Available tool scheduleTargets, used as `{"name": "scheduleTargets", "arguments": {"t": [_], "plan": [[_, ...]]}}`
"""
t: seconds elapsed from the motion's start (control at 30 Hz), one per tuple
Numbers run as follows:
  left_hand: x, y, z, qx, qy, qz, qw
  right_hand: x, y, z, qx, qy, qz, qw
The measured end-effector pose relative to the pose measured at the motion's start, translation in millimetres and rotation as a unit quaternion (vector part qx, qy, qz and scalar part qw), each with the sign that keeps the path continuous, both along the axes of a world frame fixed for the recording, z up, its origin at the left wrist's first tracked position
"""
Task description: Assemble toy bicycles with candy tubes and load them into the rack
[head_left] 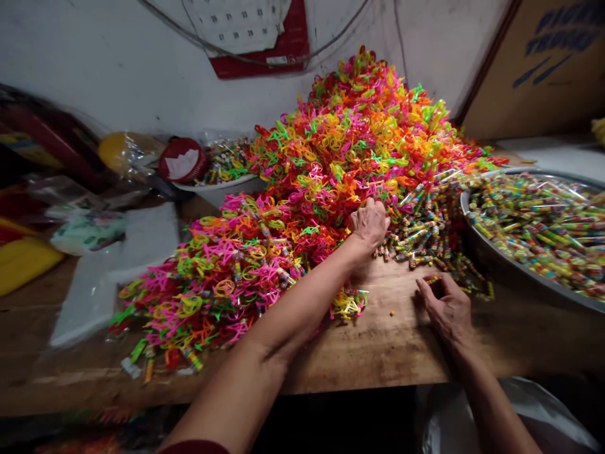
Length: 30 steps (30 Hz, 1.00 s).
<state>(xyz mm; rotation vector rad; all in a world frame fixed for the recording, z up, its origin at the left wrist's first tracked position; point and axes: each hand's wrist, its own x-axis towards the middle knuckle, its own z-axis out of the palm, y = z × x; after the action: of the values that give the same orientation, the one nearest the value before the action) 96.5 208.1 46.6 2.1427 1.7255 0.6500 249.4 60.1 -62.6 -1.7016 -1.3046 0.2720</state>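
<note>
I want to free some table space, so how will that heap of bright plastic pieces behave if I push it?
The heap will probably slump rather than slide as one, since it is loose pieces piled to a peak. Pieces may snag together, as many look looped or branched. Each is likely light, being small and thin.

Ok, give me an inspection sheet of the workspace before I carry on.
Surface: wooden table; small orange bit lying on it.
Things: heap of bright plastic pieces; small wrapped tubes beside it and in the metal basin.
Clutter: red lid and white sheet at left.
Hands: left hand at the heap's lower edge, right hand near the loose tubes; what either holds is unclear.
Cables: cord sagging across the calendar.
Surroundings: pale wall, printed cardboard behind the basin.
</note>
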Motion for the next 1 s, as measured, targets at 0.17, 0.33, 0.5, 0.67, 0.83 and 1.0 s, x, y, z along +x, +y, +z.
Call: {"name": "scheduleTargets", "arguments": {"t": [0.17,0.33,0.5,0.67,0.83,1.0], "plan": [[-14,3,24.4,-0.074,-0.136,0.008,0.988,1,-7,11.6,0.037,0.066,0.015,0.997],[-57,-35,24.4,-0.256,-0.283,-0.068,0.922,-37,-21,44.6,0.088,0.23,0.058,0.967],[-74,-97,-1.7,-0.486,-0.537,-0.04,0.689,-69,-26,56.1,0.11,0.273,0.125,0.948],[-66,-126,-26.4,-0.486,-0.557,-0.049,0.672,-58,-41,34.0,0.062,0.24,0.122,0.961],[-56,-127,-34.6,-0.503,-0.556,-0.03,0.661,-50,-47,27.2,0.057,0.219,0.116,0.967],[-56,-128,-27.3,-0.526,-0.557,-0.025,0.643,-53,-45,30.1,0.069,0.216,0.111,0.968]]}}
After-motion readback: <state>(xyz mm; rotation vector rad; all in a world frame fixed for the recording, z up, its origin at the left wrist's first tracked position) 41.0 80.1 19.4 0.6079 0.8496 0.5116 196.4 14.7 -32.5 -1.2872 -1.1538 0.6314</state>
